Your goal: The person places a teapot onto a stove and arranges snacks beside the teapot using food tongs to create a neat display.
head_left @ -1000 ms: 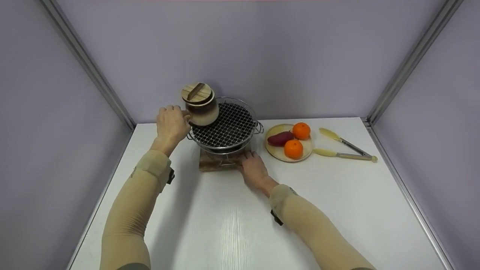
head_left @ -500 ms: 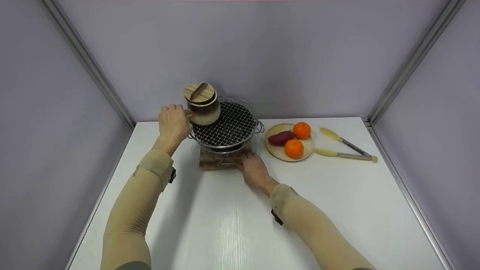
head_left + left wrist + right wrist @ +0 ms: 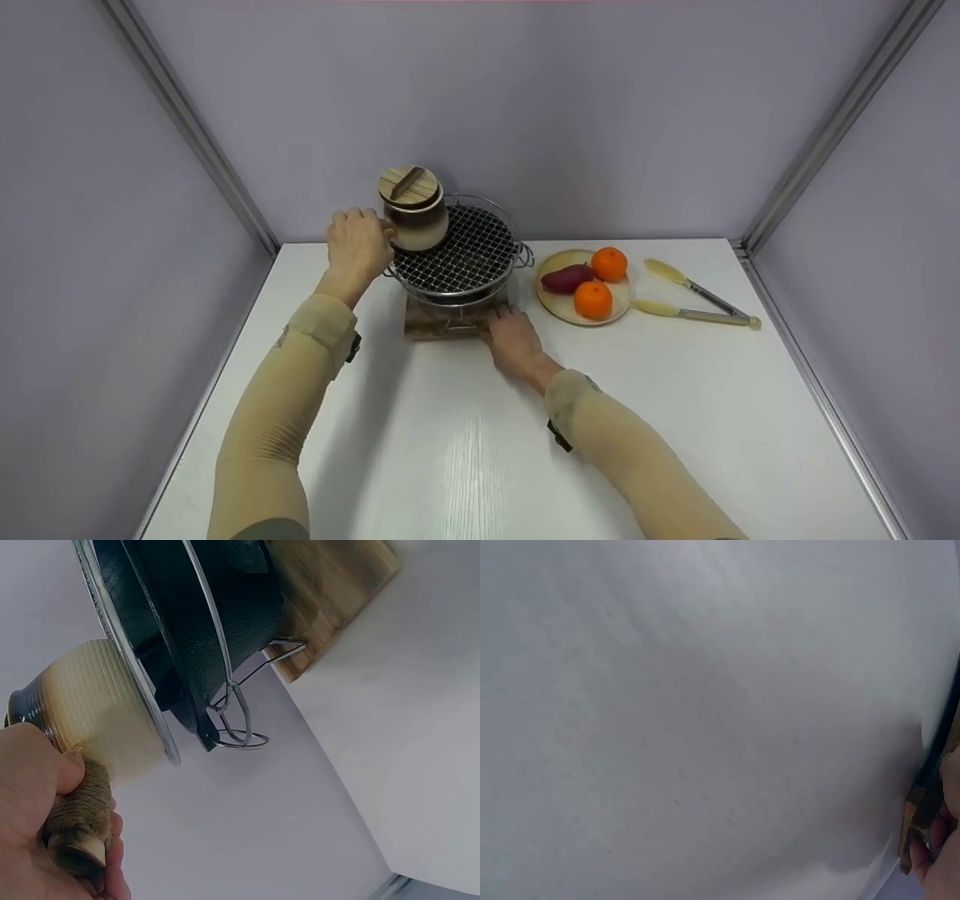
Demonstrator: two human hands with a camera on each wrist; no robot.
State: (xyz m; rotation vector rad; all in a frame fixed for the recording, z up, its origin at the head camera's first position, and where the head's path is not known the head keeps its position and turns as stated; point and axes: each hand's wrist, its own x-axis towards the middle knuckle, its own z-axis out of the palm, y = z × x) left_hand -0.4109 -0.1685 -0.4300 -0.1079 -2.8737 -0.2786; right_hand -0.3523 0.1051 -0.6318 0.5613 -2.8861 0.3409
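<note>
My left hand (image 3: pixel 360 244) grips the rope-wrapped side handle (image 3: pixel 82 802) of a small brown-and-cream ceramic pot (image 3: pixel 420 229). A round wooden lid (image 3: pixel 409 185) with a dark bar sits on the pot. The pot stands at the left part of a round wire grill mesh (image 3: pixel 472 255), its base at the mesh rim in the left wrist view. Under the mesh is a dark stove bowl (image 3: pixel 225 615) on a wooden base (image 3: pixel 431 322). My right hand (image 3: pixel 514 341) holds the base's front right corner, with thumb and fingers at the wood in the right wrist view.
Right of the stove, a round plate (image 3: pixel 559 307) bears two oranges (image 3: pixel 593 300) and a dark red sweet-potato-shaped item (image 3: pixel 567 278). Spread tongs (image 3: pixel 712 315) with yellow tips lie farther right. Grey walls (image 3: pixel 600 112) enclose the white table (image 3: pixel 637 435) at the back and sides.
The pot and my left hand have shifted slightly right over the mesh. The whole head view has drifted a little too. My right hand stays at the base's corner.
</note>
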